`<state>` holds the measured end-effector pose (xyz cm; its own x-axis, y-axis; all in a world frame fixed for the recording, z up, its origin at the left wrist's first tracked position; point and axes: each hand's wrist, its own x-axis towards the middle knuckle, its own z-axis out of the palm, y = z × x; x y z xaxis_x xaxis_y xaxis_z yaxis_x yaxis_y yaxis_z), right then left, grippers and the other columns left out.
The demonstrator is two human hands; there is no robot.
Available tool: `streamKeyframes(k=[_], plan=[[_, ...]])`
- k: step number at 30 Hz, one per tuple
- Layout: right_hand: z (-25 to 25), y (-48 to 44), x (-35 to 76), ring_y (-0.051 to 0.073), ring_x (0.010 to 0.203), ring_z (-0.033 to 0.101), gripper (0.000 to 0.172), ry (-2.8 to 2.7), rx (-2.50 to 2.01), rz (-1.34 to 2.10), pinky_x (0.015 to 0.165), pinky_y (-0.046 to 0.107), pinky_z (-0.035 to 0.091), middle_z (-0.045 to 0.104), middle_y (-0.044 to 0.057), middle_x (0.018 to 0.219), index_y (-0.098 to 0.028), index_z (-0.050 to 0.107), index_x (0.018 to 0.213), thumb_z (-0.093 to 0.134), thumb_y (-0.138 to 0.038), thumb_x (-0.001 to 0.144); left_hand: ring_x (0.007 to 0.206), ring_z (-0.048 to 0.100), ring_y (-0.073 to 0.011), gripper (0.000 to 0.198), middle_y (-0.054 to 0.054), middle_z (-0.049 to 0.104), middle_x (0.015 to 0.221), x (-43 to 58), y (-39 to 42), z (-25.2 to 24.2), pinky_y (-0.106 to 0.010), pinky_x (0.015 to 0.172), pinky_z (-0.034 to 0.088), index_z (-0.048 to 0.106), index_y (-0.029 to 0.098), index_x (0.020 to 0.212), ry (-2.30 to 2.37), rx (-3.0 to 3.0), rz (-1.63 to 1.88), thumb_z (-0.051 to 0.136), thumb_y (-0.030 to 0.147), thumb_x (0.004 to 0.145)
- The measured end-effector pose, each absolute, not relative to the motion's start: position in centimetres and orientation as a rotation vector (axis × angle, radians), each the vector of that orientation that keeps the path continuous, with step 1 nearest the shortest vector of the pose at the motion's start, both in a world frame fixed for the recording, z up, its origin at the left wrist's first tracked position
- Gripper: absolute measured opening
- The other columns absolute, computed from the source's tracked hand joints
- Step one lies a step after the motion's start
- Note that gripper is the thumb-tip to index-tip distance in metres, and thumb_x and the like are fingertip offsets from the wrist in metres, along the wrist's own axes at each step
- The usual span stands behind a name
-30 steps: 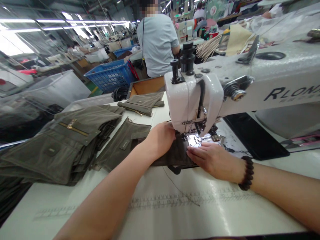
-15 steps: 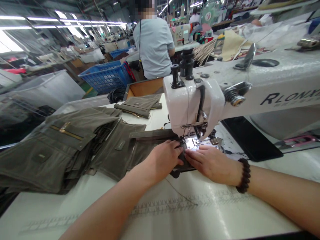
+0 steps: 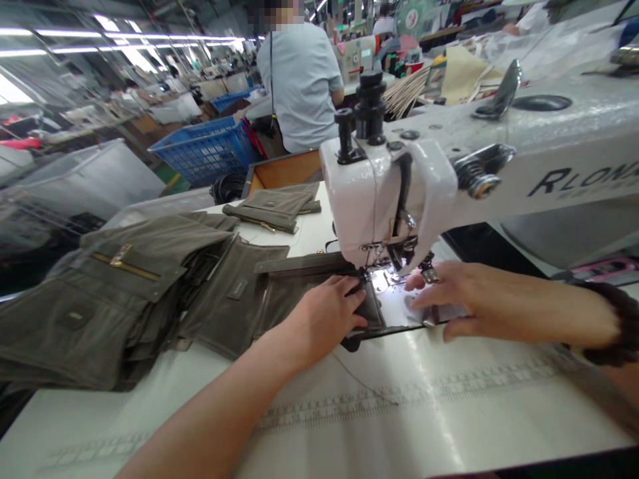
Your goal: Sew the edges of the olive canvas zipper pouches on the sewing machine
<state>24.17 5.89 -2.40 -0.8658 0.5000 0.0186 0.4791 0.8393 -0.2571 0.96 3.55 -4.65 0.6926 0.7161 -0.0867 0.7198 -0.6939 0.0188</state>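
My left hand (image 3: 327, 313) lies over an olive-brown fabric piece (image 3: 284, 293), fingers stretched out and pressing its edge just left of the needle area. Above it stands the head of a white sewing machine (image 3: 384, 199), its lamp lighting the metal plate (image 3: 394, 293). My right hand (image 3: 474, 299) hovers at the right side of the plate with fingers apart, close to small metal parts. Whether its fingertips touch them I cannot tell. A dark beaded bracelet (image 3: 606, 319) circles my right wrist.
Stacked olive fabric pieces (image 3: 114, 299) with zips cover the table's left side, and a smaller pile (image 3: 274, 206) lies behind. Ruler markings (image 3: 344, 406) run along the white table. A blue crate (image 3: 204, 153) and a seated person (image 3: 302, 86) are beyond.
My right hand has left the fabric beside the needle and moved right, its fingers now spread. My left hand has stayed on the fabric. The view has shifted slightly.
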Motion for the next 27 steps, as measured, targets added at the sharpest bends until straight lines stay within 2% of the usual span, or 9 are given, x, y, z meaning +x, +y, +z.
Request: streamKeyframes(k=[3, 5, 9, 14, 17, 19, 22, 27], plan=[[-2.0, 6.6, 25.4, 0.013, 0.071, 0.050, 0.010, -2.945, -0.814, 0.492, 0.062, 0.024, 0.036, 0.053, -0.001, 0.075, -0.021, 0.061, 0.069, 0.069, -0.019, 0.065, 0.107, 0.047, -0.0222, 0.036, -0.008, 0.053, 0.118, 0.9, 3.2, -4.3, -0.031, 0.089, 0.041, 0.060, 0.016, 0.102, 1.206, 2.814, -0.029, 0.055, 0.042, 0.077], [-2.4, 6.5, 25.1, 0.014, 0.068, 0.048, 0.010, -2.918, -0.857, 0.437, 0.060, 0.025, 0.034, 0.051, -0.001, 0.069, -0.020, 0.059, 0.065, 0.069, -0.020, 0.066, 0.106, 0.048, -0.0223, 0.035, -0.008, 0.054, 0.116, 1.1, 2.9, -4.0, -0.032, 0.092, 0.040, 0.061, 0.014, 0.100, 1.129, 2.821, -0.016, 0.058, 0.039, 0.075], [-4.0, 5.5, 22.3, 0.018, 0.069, 0.047, 0.011, -2.789, -1.089, 0.010, 0.061, 0.029, 0.030, 0.054, 0.003, 0.068, -0.016, 0.058, 0.067, 0.063, -0.025, 0.072, 0.100, 0.053, -0.0200, 0.024, -0.007, 0.060, 0.107, 1.5, 2.5, -3.7, -0.030, 0.087, 0.044, 0.062, 0.013, 0.094, 0.992, 2.862, -0.076, 0.058, 0.030, 0.078], [-5.8, 5.1, 20.1, 0.019, 0.064, 0.046, 0.014, -2.643, -1.236, -0.352, 0.064, 0.033, 0.028, 0.055, 0.005, 0.064, -0.015, 0.056, 0.071, 0.052, -0.025, 0.081, 0.099, 0.054, -0.0194, 0.021, -0.005, 0.061, 0.106, 1.5, 2.5, -3.9, -0.029, 0.084, 0.047, 0.062, 0.015, 0.093, 1.014, 2.831, -0.032, 0.059, 0.028, 0.077], [-6.1, 5.0, 21.1, 0.019, 0.068, 0.045, 0.018, -2.634, -0.995, -0.389, 0.065, 0.032, 0.029, 0.056, 0.006, 0.072, -0.014, 0.057, 0.074, 0.048, -0.025, 0.084, 0.099, 0.055, -0.0191, 0.019, -0.005, 0.062, 0.106, 1.4, 2.5, -4.2, -0.029, 0.083, 0.048, 0.062, 0.016, 0.093, 1.006, 2.832, 0.014, 0.057, 0.027, 0.079], [-5.8, 4.8, 21.9, 0.018, 0.071, 0.045, 0.017, -2.666, -0.710, -0.322, 0.064, 0.031, 0.029, 0.055, 0.006, 0.074, -0.013, 0.059, 0.082, 0.045, -0.023, 0.086, 0.098, 0.056, -0.0194, 0.018, -0.006, 0.062, 0.105, 1.4, 2.5, -4.4, -0.030, 0.083, 0.048, 0.062, 0.015, 0.093, 0.983, 2.849, 0.051, 0.055, 0.025, 0.080], [-5.5, 4.1, 22.5, 0.015, 0.065, 0.041, 0.018, -2.758, -0.425, -0.236, 0.059, 0.030, 0.028, 0.051, 0.003, 0.067, -0.010, 0.058, 0.090, 0.040, -0.015, 0.087, 0.094, 0.057, -0.0206, 0.017, -0.006, 0.063, 0.102, 1.3, 2.5, -4.5, -0.032, 0.080, 0.050, 0.063, 0.014, 0.090, 0.958, 2.877, 0.098, 0.054, 0.024, 0.081], [-5.8, 3.2, 22.0, 0.015, 0.059, 0.038, 0.025, -2.849, -0.341, -0.181, 0.053, 0.031, 0.022, 0.048, 0.002, 0.063, -0.009, 0.058, 0.087, 0.034, -0.014, 0.089, 0.090, 0.058, -0.0200, 0.014, -0.006, 0.064, 0.097, 1.4, 2.5, -4.6, -0.032, 0.076, 0.051, 0.063, 0.014, 0.084, 0.922, 2.901, 0.165, 0.052, 0.022, 0.081]])
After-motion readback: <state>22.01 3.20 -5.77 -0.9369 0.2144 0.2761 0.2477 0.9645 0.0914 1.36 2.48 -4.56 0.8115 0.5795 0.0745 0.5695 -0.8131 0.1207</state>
